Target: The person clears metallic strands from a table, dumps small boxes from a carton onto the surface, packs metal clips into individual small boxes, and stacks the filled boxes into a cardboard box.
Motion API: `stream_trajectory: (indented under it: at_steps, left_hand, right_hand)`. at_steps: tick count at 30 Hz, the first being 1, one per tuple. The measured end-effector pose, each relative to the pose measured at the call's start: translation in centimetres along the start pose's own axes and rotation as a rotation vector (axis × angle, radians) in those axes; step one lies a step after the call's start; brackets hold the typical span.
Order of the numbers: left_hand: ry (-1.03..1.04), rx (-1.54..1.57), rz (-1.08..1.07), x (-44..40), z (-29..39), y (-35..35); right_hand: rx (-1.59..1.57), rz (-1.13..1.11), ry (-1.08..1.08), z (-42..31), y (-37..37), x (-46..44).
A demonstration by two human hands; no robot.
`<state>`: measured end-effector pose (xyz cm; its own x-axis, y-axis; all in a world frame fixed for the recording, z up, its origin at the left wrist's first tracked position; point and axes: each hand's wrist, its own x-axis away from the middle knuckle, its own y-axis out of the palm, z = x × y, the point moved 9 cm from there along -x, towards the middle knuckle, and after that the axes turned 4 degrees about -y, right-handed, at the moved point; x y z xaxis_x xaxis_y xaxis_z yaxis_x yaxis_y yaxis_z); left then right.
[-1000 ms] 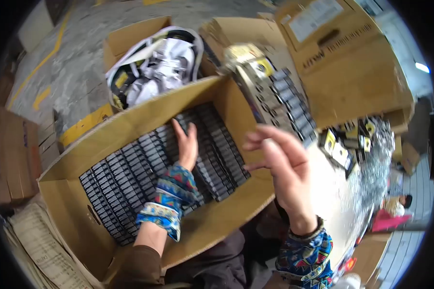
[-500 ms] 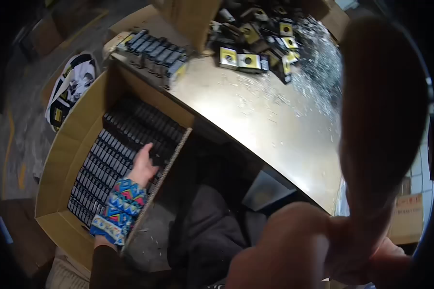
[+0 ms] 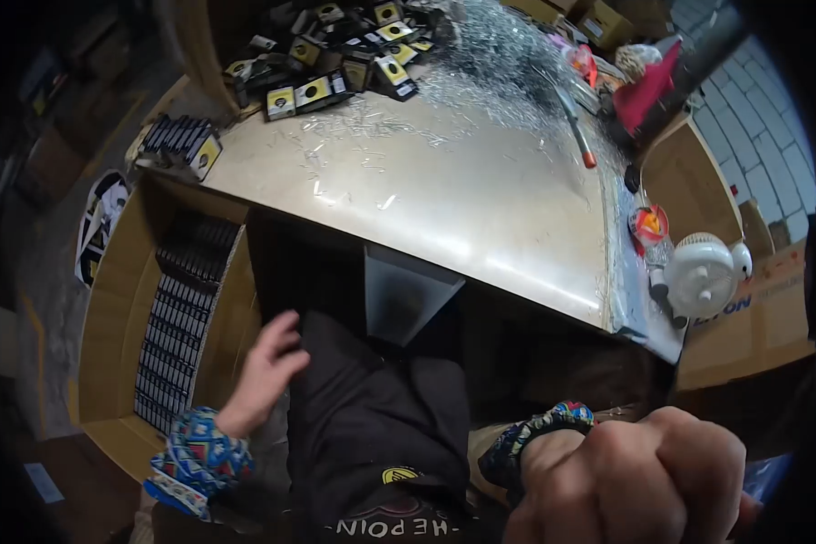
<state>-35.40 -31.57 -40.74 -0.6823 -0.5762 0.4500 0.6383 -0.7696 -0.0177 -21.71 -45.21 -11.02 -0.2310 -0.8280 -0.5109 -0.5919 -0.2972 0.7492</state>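
My left hand (image 3: 263,374), in a patterned blue sleeve cuff, hovers between my lap and the open carton (image 3: 109,340); its fingers are apart and nothing is in them. Inside the carton stand tight rows of small dark boxes (image 3: 172,317). Close to the camera at lower right, my right hand (image 3: 635,480) is curled into a fist with the knuckles up. Whatever it may hold is hidden. On the metal-topped table lie a heap of black and yellow small boxes (image 3: 313,91) and a row of similar boxes (image 3: 183,140) at its left corner.
Small clear pieces (image 3: 499,54) are piled and scattered over the table (image 3: 444,208). An orange-tipped tool (image 3: 576,127) lies at the back right. A white fan (image 3: 700,276) stands by the right edge, before a cardboard box (image 3: 752,317). Below the table is a pale bin (image 3: 408,295).
My left hand has left the rows of boxes in the carton and moved toward my lap. My right hand has dropped from before the camera and closed into a fist. The view has swung right.
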Motion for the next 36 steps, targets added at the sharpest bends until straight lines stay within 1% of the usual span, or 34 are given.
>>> stream_trajectory:
  at_steps: [2,3,4,5,6,7,8,11,13,14,16,17,18,19,20,22,24,25,27,28,29,30,31,32,33,34,35,36]
  left_hand:
    - [-0.273,0.042,-0.105,-0.1,-4.4,3.9]
    - [-0.323,0.035,-0.144,-0.4,-5.7,5.7]
    - [-0.374,0.029,-0.180,-0.7,-7.2,7.3]
    - [-0.387,0.012,-0.189,-1.3,-8.5,8.6]
    - [-0.388,0.031,-0.200,-2.0,-9.7,9.9]
    - [-0.389,0.052,-0.210,-2.7,-10.9,10.9]
    - [-0.401,0.042,-0.215,-3.3,-12.3,11.8]
    - [-0.496,0.114,-0.182,-4.3,-16.4,13.2]
    - [-0.517,0.150,-0.159,-5.0,-17.2,13.8]
    - [-0.556,0.215,-0.146,-5.1,-17.7,14.2]
    - [-0.660,0.316,-0.124,-4.1,-19.2,14.4]
    - [-0.705,0.361,-0.121,-4.0,-19.8,14.7]
    - [-0.705,0.359,-0.122,-4.4,-20.1,15.1]
    - [-0.752,0.436,-0.045,-4.6,-21.0,15.1]
    - [-0.795,0.509,0.035,-4.7,-21.8,14.8]
    - [-0.871,0.659,0.183,-5.6,-23.3,14.7]
    - [-0.849,0.721,0.187,-6.8,-24.8,15.8]
    - [-0.825,0.783,0.201,-7.3,-25.9,16.4]
    - [-0.741,0.914,0.226,-9.8,-27.8,17.0]
    - [-0.737,1.086,0.125,-11.5,-30.3,17.9]
    - [-0.097,0.687,-0.039,-13.0,-28.0,17.1]
    - [0.000,0.492,-0.152,-11.6,-24.2,17.0]
    - [0.090,0.288,-0.246,-9.6,-20.8,16.4]
    - [0.140,0.292,-0.224,-8.9,-18.2,14.1]
    - [-0.435,0.671,-0.387,-7.5,-20.5,14.0]
    - [-1.024,1.028,-0.555,-2.6,-18.4,15.2]
    - [-1.097,0.968,-0.429,-1.1,-15.3,12.6]
    - [-0.834,0.794,-0.291,-2.2,-8.6,10.5]
  right_hand:
    - [-0.020,-0.041,-0.034,-2.8,0.6,2.8]
    - [-0.017,-0.023,-0.056,-4.0,-0.2,6.3]
    - [0.078,0.021,-0.023,-9.4,-0.6,14.0]
    - [0.169,0.064,0.015,-11.7,-0.8,14.6]
    - [0.257,0.105,0.057,-8.7,-4.4,16.9]
    - [0.343,0.146,0.102,-4.8,-7.1,14.8]
    - [0.430,0.188,0.152,-2.7,-9.2,14.9]
    - [0.678,0.303,0.323,0.1,-15.1,17.3]
    - [0.854,0.348,0.449,1.4,-20.4,16.2]
    - [0.942,0.364,0.515,1.6,-22.0,17.8]
    - [1.978,0.515,0.556,4.1,-33.0,23.7]
    - [1.934,0.606,1.030,5.1,-36.4,25.8]
    - [2.240,0.541,0.642,5.2,-38.6,26.2]
    - [2.484,0.445,0.211,5.8,-39.6,27.4]
    - [2.476,0.443,0.208,5.9,-39.5,27.7]
    - [2.017,0.577,0.408,6.1,-41.3,29.2]
    - [1.769,0.521,0.635,5.0,-36.6,27.6]
    - [1.805,0.367,0.485,4.6,-33.6,26.2]
    - [1.715,0.219,0.475,4.7,-29.3,25.0]
    - [1.744,0.148,0.500,4.9,-28.0,24.9]
    - [1.777,0.067,0.514,5.0,-26.9,24.7]
    - [1.808,0.072,0.580,4.3,-26.0,24.3]
    - [1.883,0.082,0.500,3.0,-25.0,23.4]
    - [1.948,0.097,0.422,1.8,-24.0,22.8]
    - [1.931,0.103,0.440,0.9,-23.3,22.7]
    - [1.913,0.109,0.461,0.0,-22.8,22.0]
    - [1.923,0.070,0.428,-0.9,-22.3,20.6]
    - [1.782,0.080,0.522,-0.7,-22.4,19.9]
